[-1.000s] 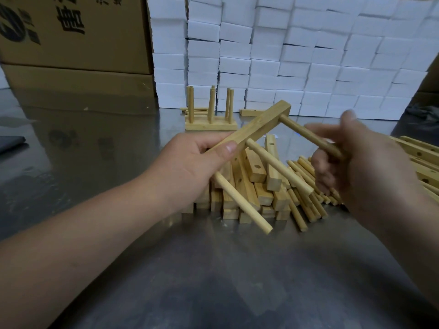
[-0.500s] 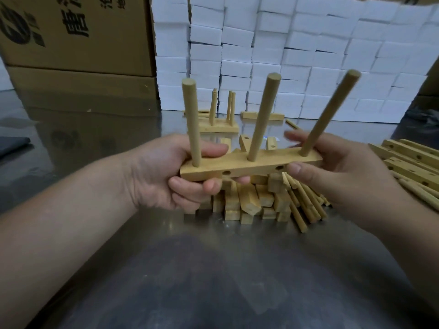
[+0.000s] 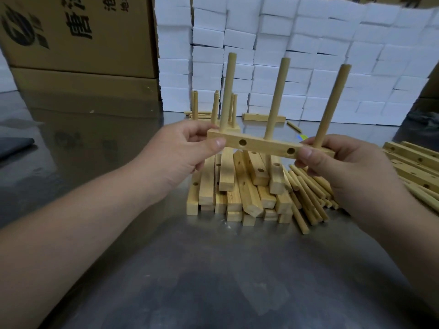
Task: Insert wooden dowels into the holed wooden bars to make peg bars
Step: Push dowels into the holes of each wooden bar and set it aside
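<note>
Pale wooden bar with round side holes (image 3: pixel 261 144): held in the air at 12 o'clock of frame centre, roughly level, with its 3 o'clock end a little lower. Three round wooden dowels (image 3: pixel 277 98) stand upright in its top face.

Left hand (image 3: pixel 180 150): pinches the bar's 9 o'clock end, thumb on the near face, fingers curled behind.

Right hand (image 3: pixel 339 162): pinches the 3 o'clock end, thumb on the near face just beside a side hole, fingers curled under.

Grey metal table (image 3: pixel 213 281): a heap of loose holed wooden bars (image 3: pixel 237 186) lies at 6 o'clock of the held bar. A bundle of loose wooden dowels (image 3: pixel 306 193) touches the heap at its 3 o'clock.

More holed bars (image 3: pixel 413 162) lie at the frame's 3 o'clock edge. A second pegged bar (image 3: pixel 194 105) stands at 12 o'clock, partly hidden. Behind it is a wall of white boxes (image 3: pixel 308 55). Brown cardboard cartons (image 3: pixel 78 36) stand at 10 o'clock.
</note>
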`<state>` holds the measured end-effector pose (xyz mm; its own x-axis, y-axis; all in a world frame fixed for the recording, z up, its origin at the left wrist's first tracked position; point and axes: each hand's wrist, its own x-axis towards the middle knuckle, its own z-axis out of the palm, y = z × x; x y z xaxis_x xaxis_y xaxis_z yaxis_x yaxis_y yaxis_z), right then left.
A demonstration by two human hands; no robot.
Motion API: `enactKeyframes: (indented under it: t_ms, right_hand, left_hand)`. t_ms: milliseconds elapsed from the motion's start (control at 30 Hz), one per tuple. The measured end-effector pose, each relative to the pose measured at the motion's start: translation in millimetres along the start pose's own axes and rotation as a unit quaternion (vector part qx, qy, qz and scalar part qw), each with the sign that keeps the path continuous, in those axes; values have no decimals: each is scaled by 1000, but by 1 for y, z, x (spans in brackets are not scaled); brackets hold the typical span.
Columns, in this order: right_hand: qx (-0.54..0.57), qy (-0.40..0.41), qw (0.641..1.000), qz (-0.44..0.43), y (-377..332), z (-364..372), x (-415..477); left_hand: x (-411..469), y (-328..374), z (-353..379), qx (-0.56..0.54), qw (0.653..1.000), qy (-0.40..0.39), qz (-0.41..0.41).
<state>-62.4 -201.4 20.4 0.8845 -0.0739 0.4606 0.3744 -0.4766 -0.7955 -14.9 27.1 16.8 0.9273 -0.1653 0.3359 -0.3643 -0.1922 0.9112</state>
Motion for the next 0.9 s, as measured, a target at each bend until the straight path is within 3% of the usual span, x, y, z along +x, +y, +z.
enactKeyframes:
  t_ms: [233,400,700,900]
  right_hand:
    - [12,10,1000,1,2,1,0]
    - [61,73,995,15,9,-1,5]
    - [40,87,995,8,16,1,6]
    - [43,91,995,12,18,2,6]
  left_hand:
    - [-1,2,1,7,998,33,45]
    - [9,-3,-8,-12,989,138,48]
    - [40,-55,-49,48,950,303,-49]
    - [45,-81,-58,172,935,290,-113]
